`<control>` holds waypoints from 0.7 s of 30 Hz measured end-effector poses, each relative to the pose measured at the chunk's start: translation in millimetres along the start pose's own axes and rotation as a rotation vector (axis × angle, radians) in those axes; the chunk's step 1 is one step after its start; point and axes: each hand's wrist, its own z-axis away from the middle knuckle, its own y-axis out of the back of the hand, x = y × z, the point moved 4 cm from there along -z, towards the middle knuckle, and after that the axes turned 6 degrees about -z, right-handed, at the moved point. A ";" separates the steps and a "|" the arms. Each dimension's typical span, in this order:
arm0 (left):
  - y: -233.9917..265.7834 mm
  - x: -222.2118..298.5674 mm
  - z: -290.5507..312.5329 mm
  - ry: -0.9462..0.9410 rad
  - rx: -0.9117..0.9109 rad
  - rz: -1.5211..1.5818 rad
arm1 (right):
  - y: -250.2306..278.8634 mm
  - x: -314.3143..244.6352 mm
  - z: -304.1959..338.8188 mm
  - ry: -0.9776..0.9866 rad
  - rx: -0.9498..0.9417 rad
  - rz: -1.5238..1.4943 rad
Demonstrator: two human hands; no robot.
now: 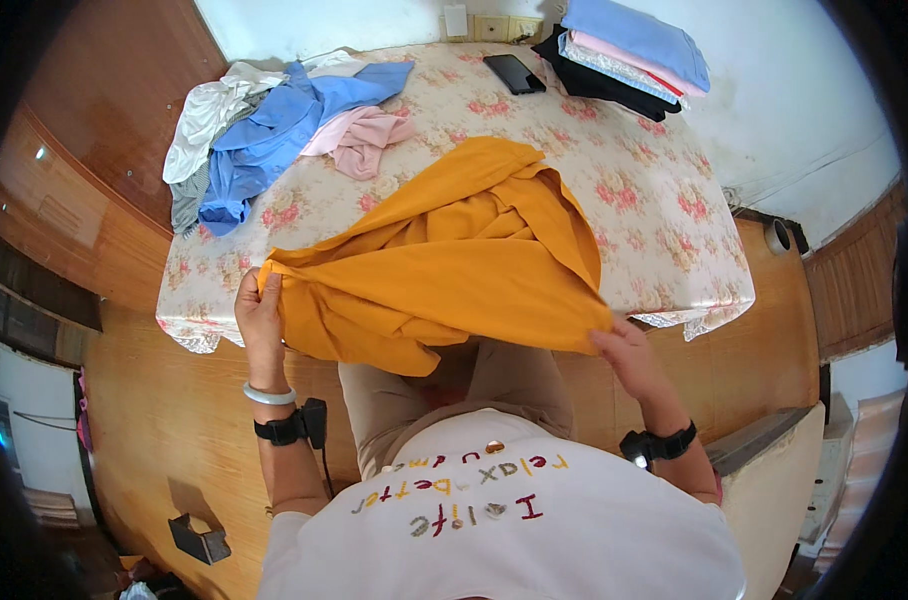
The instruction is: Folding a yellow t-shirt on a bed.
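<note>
A mustard-yellow garment (454,275) is stretched between my two hands at the near edge of the table. My left hand (260,312) pinches its left corner between thumb and fingers. At the lower right corner, my right hand (626,350) grips the cloth's edge. The far part of the garment lies bunched and folded on the tabletop, while its near part hangs over the front edge above my lap. Which kind of garment it is, I cannot tell from the folds.
A floral tablecloth (664,235) covers the table. Loose white, blue and pink clothes (274,125) lie in a heap at the far left. A stack of folded clothes (629,60) sits at the far right, beside a black phone (514,74).
</note>
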 end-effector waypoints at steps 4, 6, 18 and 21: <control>-11.6 24.3 9.2 -0.060 0.017 -0.011 | 19.7 -22.0 11.2 0.182 0.163 -0.421; -13.6 34.9 13.5 -0.106 0.024 -0.024 | 30.4 -30.1 18.1 0.278 0.228 -0.407; -5.7 73.0 35.9 -0.276 -0.034 -0.085 | 36.7 -97.1 22.8 0.394 0.359 -0.314; -11.5 57.8 26.5 -0.137 -0.002 -0.024 | 38.4 -97.6 -12.5 0.239 0.306 -0.185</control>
